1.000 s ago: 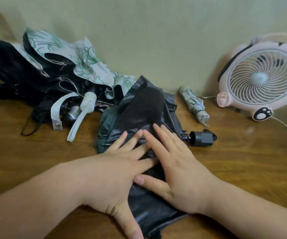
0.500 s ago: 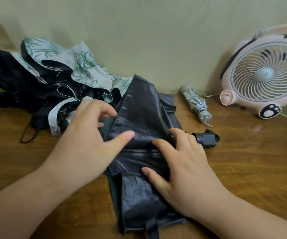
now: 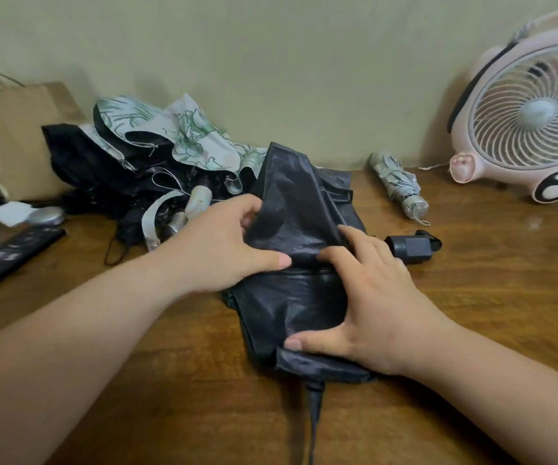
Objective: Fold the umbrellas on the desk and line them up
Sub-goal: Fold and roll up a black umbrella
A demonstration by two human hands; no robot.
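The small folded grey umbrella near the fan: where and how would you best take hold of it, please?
Take the folded grey umbrella round its rolled middle, from above. It lies flat on the desk with bare wood on both long sides, so fingers fit either side; its silvery end looks too small.

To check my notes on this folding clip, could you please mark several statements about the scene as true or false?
1. The left hand grips a flap of the black umbrella. True.
2. The right hand is holding the black handle. False: it presses spread out on the black umbrella's fabric, and the handle lies uncovered beyond its fingers.
3. The grey umbrella near the pink fan is folded up. True.
4. The floral umbrella is folded up. False: its canopy lies loose and crumpled by the wall.
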